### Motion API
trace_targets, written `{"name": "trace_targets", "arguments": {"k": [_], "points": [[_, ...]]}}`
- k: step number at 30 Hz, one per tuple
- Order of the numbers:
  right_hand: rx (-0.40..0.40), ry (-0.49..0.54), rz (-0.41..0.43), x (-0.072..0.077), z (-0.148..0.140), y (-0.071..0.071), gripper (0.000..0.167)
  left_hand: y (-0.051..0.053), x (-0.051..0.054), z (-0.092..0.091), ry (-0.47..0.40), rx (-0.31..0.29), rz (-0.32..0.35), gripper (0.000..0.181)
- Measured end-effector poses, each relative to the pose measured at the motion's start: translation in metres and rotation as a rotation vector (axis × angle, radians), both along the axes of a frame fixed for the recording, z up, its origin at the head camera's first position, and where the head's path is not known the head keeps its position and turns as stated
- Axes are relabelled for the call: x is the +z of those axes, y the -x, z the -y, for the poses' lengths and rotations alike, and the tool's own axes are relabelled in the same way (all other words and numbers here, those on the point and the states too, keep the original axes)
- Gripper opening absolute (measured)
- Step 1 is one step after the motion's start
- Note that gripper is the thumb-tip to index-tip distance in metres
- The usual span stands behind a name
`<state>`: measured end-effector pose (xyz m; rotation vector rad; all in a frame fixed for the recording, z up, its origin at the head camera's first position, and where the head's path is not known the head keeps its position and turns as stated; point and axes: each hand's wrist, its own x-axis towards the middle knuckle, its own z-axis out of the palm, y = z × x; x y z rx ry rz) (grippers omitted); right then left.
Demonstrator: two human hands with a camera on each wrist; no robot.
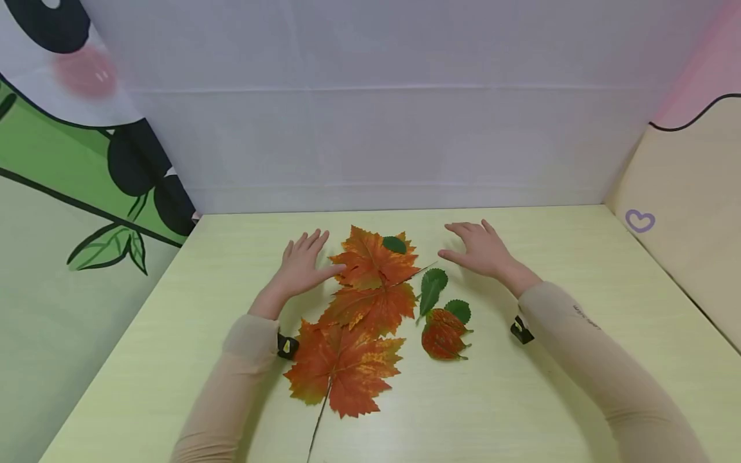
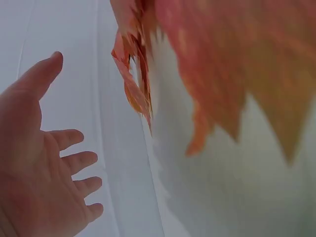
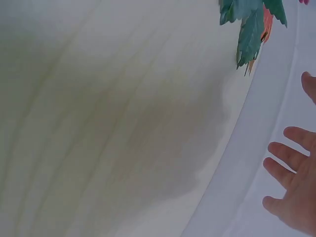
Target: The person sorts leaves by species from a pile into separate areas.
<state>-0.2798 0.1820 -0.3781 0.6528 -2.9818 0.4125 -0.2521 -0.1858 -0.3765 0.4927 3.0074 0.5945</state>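
Note:
Orange-red maple-shaped leaves [image 1: 341,366] lie in a column on the table, a thin stem reaching toward the front edge. My left hand [image 1: 301,267], fingers spread, is beside the upper leaves, its thumb tip over or at their left edge; contact cannot be told. In the left wrist view that hand [image 2: 44,158] holds nothing, with leaves [image 2: 222,64] to its right. My right hand [image 1: 480,249] hovers spread to the right of the green leaves [image 1: 431,289] and a smaller red leaf [image 1: 444,335]. The right wrist view shows this hand [image 3: 296,173] empty, green leaves [image 3: 251,34] above it.
The pale table [image 1: 550,411] meets a whitish cloth wall [image 1: 376,148] at its back edge. A cartoon-printed panel [image 1: 58,212] stands at the left, and a beige and pink panel [image 1: 695,212] at the right. Small black wrist-worn devices [image 1: 287,346] sit under both sleeves.

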Motion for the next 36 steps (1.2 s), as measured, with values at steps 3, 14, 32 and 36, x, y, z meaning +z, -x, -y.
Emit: {"name": "trace_targets", "arguments": {"k": [3,14,32,36], "points": [[0.009,0.006,0.017,0.0,0.008,0.004,0.071,0.001,0.0,-0.005,-0.036,-0.002,-0.004,0.083],[0.041,-0.024,0.047,0.004,0.041,0.011,0.064,0.007,0.001,-0.024,-0.311,0.097,0.134,0.078],[0.021,0.076,0.235,0.002,0.07,0.029,0.053,0.019,-0.011,-0.038,-0.477,0.203,0.342,0.078],[0.005,0.082,0.282,0.002,0.076,0.032,0.052,0.021,-0.013,-0.041,-0.451,0.233,0.362,0.076]]}}
